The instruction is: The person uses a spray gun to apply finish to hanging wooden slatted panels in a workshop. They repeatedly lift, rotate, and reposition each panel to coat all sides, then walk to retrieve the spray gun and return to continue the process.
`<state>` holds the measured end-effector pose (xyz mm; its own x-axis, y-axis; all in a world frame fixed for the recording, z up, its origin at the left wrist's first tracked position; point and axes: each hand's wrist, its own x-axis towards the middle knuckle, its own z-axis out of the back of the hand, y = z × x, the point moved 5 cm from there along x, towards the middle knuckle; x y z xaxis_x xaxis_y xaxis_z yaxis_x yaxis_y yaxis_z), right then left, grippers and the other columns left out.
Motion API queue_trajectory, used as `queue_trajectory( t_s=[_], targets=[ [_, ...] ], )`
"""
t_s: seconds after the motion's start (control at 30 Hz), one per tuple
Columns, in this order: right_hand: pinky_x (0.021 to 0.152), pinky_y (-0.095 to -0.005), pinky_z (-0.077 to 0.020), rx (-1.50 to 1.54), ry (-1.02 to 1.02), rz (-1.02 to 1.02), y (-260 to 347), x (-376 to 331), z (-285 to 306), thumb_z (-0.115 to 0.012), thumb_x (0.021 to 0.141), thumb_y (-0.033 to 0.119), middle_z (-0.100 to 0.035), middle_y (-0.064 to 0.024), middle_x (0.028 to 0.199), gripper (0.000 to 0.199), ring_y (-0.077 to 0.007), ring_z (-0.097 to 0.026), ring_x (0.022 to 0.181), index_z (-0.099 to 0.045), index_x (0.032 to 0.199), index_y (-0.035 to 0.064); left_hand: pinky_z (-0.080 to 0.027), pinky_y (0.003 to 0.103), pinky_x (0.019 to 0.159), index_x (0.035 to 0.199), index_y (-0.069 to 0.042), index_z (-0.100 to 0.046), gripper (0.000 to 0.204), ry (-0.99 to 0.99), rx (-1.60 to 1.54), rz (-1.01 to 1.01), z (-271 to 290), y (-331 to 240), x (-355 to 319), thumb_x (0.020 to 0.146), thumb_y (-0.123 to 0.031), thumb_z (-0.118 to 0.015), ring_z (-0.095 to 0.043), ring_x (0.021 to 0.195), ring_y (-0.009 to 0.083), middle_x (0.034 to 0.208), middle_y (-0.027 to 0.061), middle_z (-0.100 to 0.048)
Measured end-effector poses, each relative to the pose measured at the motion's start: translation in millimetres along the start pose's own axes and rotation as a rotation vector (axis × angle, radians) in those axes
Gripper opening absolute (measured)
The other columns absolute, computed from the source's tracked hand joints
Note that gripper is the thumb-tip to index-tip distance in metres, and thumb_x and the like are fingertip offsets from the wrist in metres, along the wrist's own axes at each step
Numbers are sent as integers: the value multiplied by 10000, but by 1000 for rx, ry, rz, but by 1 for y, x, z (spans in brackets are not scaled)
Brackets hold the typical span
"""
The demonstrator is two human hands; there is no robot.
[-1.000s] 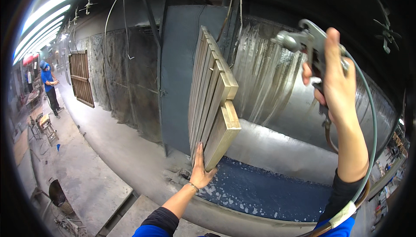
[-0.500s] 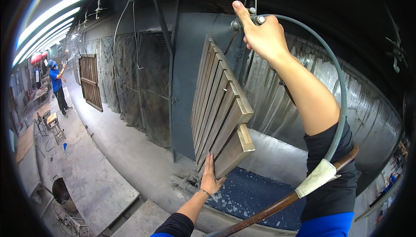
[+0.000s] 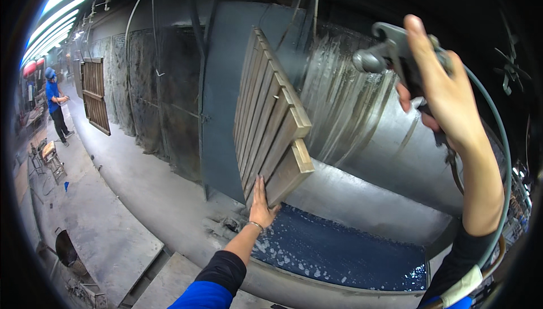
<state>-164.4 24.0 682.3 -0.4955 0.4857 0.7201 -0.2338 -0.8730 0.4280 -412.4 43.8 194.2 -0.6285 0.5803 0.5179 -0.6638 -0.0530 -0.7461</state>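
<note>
A slatted wooden panel [image 3: 268, 111] hangs tilted in front of me. My left hand [image 3: 262, 206] lies against its lower end with the fingers stretched flat along the slats and the thumb spread apart. At upper right, my right hand [image 3: 447, 91] is wrapped round a metal spray gun [image 3: 392, 49], well clear of the panel. The gun's rounded nozzle points left, towards the panel's side. A grey-green hose [image 3: 500, 117] curves from behind that hand down along my right forearm.
Below the panel lies a trough of dark blue, foam-flecked liquid [image 3: 345, 252], backed by a wet metal sheet [image 3: 367, 122]. Another slatted panel [image 3: 96, 97] hangs at far left, near a person in blue [image 3: 55, 102]. A dark bucket [image 3: 68, 247] stands lower left.
My right hand has swung the spray gun from above the panel's top, near the hanging hook, to the right and down. My left hand stays on the panel's lower end.
</note>
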Motion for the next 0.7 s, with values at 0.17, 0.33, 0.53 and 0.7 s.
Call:
queue_trajectory(
  t_s=[0.17,0.33,0.53,0.7],
  targets=[
    [331,-215,-274,6,-131,-100,-35,-100,68,-331,1064,658,-554,-47,530,700,-81,-432,365,-612,1005,19,-362,452,1226,1653,-132,34,1256,-7,0,23,-15,15,17,758,-108,-847,-222,1546,394,1723,159,-53],
    [353,-236,-247,397,-314,-308,-87,-215,112,-142,868,938,-486,-59,542,1016,-126,-376,356,-535,890,1,-350,446,1233,1653,-130,31,1241,-25,13,26,-20,26,25,769,-133,-839,-233,1541,398,1721,160,-74],
    [323,-232,-241,650,-32,-227,-129,-285,122,-160,817,982,-394,-24,491,1065,-132,-304,320,-537,857,-13,-262,446,1274,1645,-65,14,1211,-86,25,13,-21,19,14,773,-135,-824,-182,1561,383,1695,203,-150],
    [324,-236,-200,681,-693,-836,-224,-401,70,-265,879,923,-473,-36,570,952,-135,-472,442,-574,1035,37,-217,485,1278,1645,-49,-44,1189,-231,23,-93,-27,-3,-16,746,-117,-819,-175,1547,450,1688,238,-144]
  ],
)
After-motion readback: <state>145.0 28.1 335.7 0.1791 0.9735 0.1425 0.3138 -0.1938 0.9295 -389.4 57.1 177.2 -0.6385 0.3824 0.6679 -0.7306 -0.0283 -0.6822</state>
